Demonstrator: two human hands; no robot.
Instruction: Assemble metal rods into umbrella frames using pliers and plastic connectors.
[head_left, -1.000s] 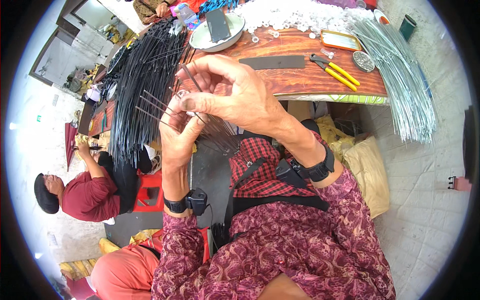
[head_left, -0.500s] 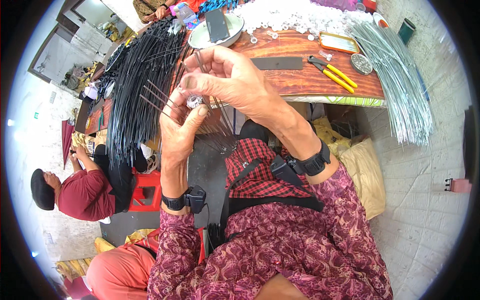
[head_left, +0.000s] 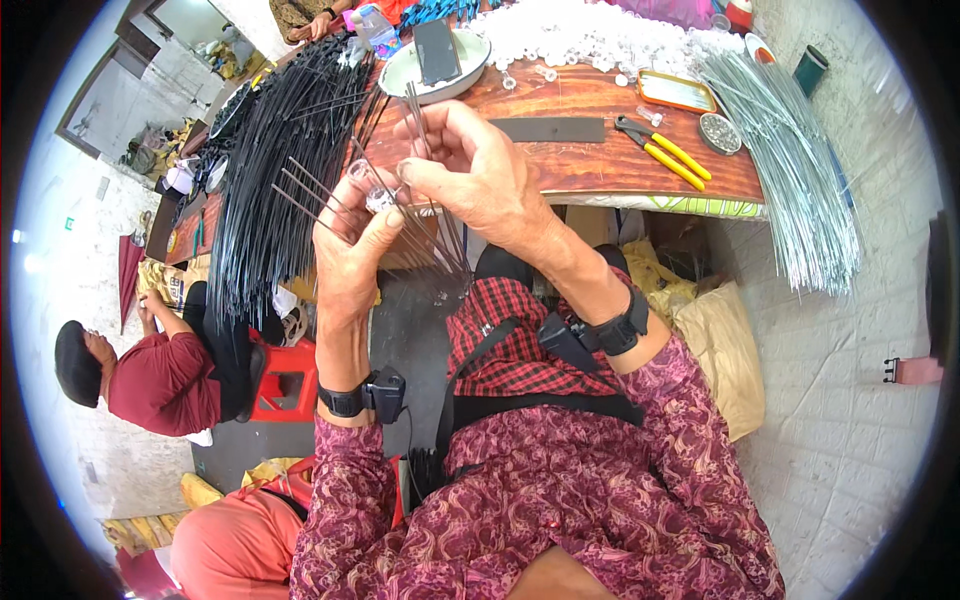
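Observation:
My left hand (head_left: 350,225) is closed around a small clear plastic piece (head_left: 380,199) with a shiny centre. Several thin dark rods (head_left: 312,203) fan out from it, some past the fingers to the left and others down toward my lap. To the right of it, my right hand (head_left: 485,175) pinches a few thin dark rods (head_left: 415,115) whose ends stick up above the fingers. The two hands are close together in front of the table edge. Fingers hide where the rods meet the clear piece.
On the wooden table (head_left: 590,175) lie yellow-handled pliers (head_left: 672,158), a grey strip (head_left: 550,130), a tin of small metal bits (head_left: 720,133) and a pile of clear plastic parts (head_left: 570,38). Black rods (head_left: 270,190) and silver rods (head_left: 810,200) flank it. A person (head_left: 165,380) sits left.
My right hand has drawn a little away from the left hand, uncovering more of the clear piece. The rods in its fingers show more plainly. My left hand has shifted slightly left.

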